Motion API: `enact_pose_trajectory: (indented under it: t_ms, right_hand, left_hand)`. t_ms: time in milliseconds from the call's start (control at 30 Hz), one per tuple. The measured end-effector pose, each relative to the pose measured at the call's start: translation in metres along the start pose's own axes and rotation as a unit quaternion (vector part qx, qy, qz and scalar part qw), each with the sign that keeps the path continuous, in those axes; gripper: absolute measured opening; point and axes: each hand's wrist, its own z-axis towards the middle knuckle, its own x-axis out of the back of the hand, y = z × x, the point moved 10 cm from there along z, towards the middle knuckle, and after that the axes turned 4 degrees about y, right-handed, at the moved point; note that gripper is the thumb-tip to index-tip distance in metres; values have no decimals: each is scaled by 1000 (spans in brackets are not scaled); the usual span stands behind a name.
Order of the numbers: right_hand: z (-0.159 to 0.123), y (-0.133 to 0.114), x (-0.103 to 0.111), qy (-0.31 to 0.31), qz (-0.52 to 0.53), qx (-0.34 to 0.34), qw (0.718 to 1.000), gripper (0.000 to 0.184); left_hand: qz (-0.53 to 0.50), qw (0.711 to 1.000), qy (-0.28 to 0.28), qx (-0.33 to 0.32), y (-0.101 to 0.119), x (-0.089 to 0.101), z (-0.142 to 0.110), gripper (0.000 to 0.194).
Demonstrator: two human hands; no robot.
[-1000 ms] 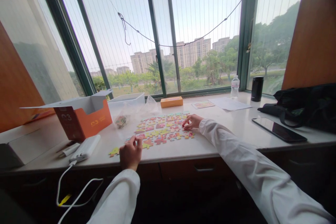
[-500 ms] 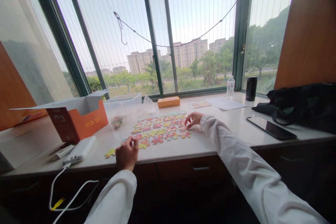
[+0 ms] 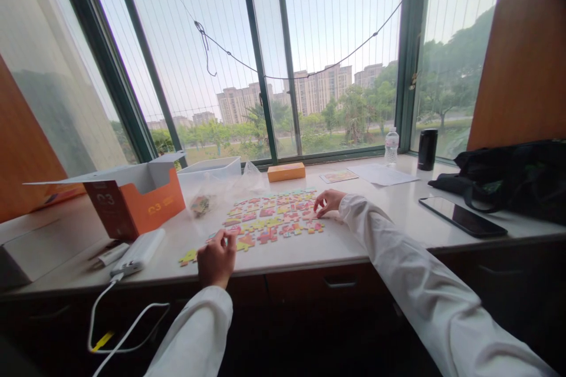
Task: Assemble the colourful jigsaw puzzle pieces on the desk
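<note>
Wire-barred window (image 3: 345, 17) backs a white counter (image 3: 305, 253), its front edge running unbroken above dark drawer fronts (image 3: 305, 288); all positions are taken from the open orange carton (image 3: 161, 206). Jigsaw pieces (image 3: 265, 225) lie flat in loose rows right of the carton, with a strip of counter surface between them and the front edge. Left hand (image 3: 216, 256), right of the carton and nearer the front edge, is at the near left corner of the rows, thumb and forefinger narrowly set; whether a piece is held cannot be told. Right hand (image 3: 328, 203), farther right of the carton, bends over the rows' right side, fingers curved down, gap narrow; grip on a piece cannot be confirmed. A white block (image 3: 139, 253) with a cable (image 3: 91, 321) hanging over the edge sits just before the carton, limiting room there. Behind and right of the carton stand a white tray (image 3: 211, 166) and a small orange box (image 3: 286, 172). Widest stretch of counter, farthest right of the carton, runs from the right forearm to a phone (image 3: 462, 217) lying near the front edge
</note>
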Motion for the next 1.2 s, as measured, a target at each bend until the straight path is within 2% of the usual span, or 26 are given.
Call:
enact_pose_trajectory:
  t_ms: [233, 500, 767, 1200]
  right_hand:
    - [3, 13, -1, 4, -3, -23, 1000, 57]
    - [6, 8, -6, 4, -6, 6, 1000, 53]
    - [4, 9, -1, 18, -30, -20, 999, 52]
    - [6, 9, -3, 18, -46, -21, 999, 47]
  left_hand:
    - [-1, 1000, -2, 0, -1, -1, 0, 32]
    - [-9, 1000, 3, -2, -1, -1, 0, 32]
    - [-3, 1000, -9, 9, 0, 0, 0, 32]
    - [-9, 1000, -7, 5, -1, -1, 0, 30]
